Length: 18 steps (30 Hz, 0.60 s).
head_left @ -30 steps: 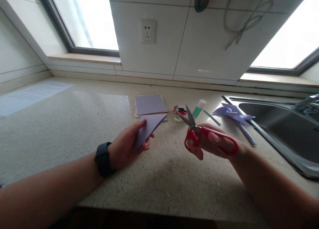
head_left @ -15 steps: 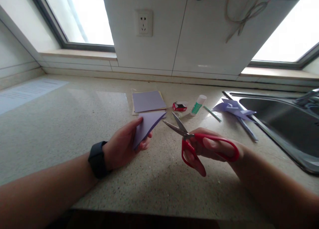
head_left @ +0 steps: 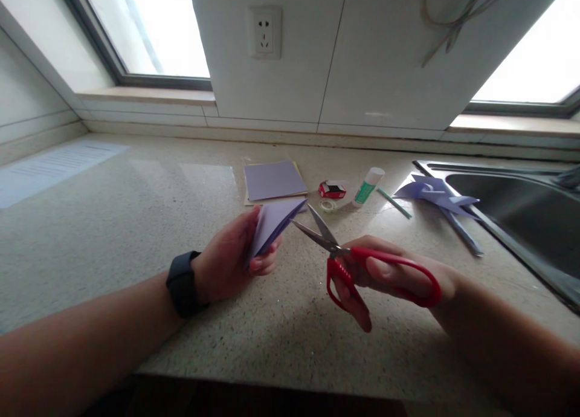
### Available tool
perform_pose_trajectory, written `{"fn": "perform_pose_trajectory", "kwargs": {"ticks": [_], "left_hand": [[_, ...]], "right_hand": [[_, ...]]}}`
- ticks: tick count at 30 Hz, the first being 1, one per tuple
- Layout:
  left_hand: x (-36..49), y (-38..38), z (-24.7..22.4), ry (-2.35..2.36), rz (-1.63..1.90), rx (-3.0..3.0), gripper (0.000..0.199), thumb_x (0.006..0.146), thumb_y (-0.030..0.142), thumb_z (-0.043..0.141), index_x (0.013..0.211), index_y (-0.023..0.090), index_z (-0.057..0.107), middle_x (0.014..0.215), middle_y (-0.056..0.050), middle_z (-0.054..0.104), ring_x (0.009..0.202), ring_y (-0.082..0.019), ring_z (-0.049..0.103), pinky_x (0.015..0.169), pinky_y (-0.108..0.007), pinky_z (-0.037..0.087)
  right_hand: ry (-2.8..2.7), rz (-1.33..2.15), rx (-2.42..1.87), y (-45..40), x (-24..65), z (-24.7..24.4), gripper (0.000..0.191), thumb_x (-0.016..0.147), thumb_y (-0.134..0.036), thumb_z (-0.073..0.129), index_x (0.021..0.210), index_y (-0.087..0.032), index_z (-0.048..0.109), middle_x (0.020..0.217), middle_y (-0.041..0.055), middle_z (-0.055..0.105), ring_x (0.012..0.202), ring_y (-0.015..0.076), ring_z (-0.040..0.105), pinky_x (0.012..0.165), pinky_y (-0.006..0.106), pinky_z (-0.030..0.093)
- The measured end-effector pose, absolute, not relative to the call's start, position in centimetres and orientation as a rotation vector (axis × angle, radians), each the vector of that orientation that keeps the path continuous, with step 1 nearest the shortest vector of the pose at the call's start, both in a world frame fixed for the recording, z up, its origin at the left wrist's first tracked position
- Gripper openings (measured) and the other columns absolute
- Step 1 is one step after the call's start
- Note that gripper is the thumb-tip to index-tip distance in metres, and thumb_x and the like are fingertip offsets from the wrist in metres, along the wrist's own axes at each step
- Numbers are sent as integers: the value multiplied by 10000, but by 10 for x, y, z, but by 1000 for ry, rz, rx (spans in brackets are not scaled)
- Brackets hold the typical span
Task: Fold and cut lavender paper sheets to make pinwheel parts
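Between the thumb and fingers of my left hand [head_left: 231,254] is a piece of purple paper [head_left: 275,222], folded into a triangle with its tip pointing right. My right hand [head_left: 376,272] grips red-handled scissors [head_left: 335,248], thumb and fingers through the loops. Their blades are spread and point left at the folded edge of the paper; the lower blade's tip lies close to that edge, and I cannot tell whether it touches. Behind the folded piece lies a stack of purple paper [head_left: 274,181] on the counter.
Beyond the scissors stand a glue stick [head_left: 368,187], a small red box [head_left: 332,190] and a tape roll [head_left: 327,205]. A green strip [head_left: 394,203] and a purple paper pinwheel [head_left: 432,193] lie beside the sink [head_left: 502,242]. A printed sheet [head_left: 58,166] is at far left.
The scissors' blades have come closer to the folded paper, and the paper has tilted a little, showing more of its layered edge. The whole view has shifted slightly.
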State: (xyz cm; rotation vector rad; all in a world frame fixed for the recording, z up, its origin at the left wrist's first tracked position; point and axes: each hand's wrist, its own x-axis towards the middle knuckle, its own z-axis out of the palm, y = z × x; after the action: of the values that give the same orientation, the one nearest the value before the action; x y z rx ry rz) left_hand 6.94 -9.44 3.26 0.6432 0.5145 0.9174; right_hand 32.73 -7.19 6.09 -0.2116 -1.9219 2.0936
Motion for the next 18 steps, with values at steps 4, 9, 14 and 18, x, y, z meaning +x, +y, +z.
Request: {"fn": "perform_pose_trajectory", "kwargs": {"ticks": [4,9,14,18], "left_hand": [[68,-94,33,496,911,672,426,1013,464,388,819,138,581,678,-1,564,390,-37,434,417,-179,314],[68,-94,35,519,889,687,416,1005,466,388,808,148,570,688,3,571,387,-42,432,421,-195,306],[69,-95,37,537,860,682,391,997,461,385,875,152,590,700,8,583,380,-43,430,421,-200,303],[69,-95,37,539,854,702,383,992,469,394,882,159,591,709,0,608,375,-52,449,416,-205,314]], "right_hand": [[-1935,2095,-249,-72,327,61,413,1019,-487,438,966,-108,592,729,52,637,595,131,621,633,282,486],[-1926,2033,-312,-73,328,59,428,1018,-500,436,957,-109,601,750,62,646,656,147,637,662,295,488],[-1923,2033,-363,-71,330,59,431,1013,-509,444,959,-109,595,756,63,649,637,143,632,659,298,493],[-1948,2014,-378,-70,331,60,453,1012,-525,436,957,-107,601,736,69,664,664,150,631,679,299,492]]}}
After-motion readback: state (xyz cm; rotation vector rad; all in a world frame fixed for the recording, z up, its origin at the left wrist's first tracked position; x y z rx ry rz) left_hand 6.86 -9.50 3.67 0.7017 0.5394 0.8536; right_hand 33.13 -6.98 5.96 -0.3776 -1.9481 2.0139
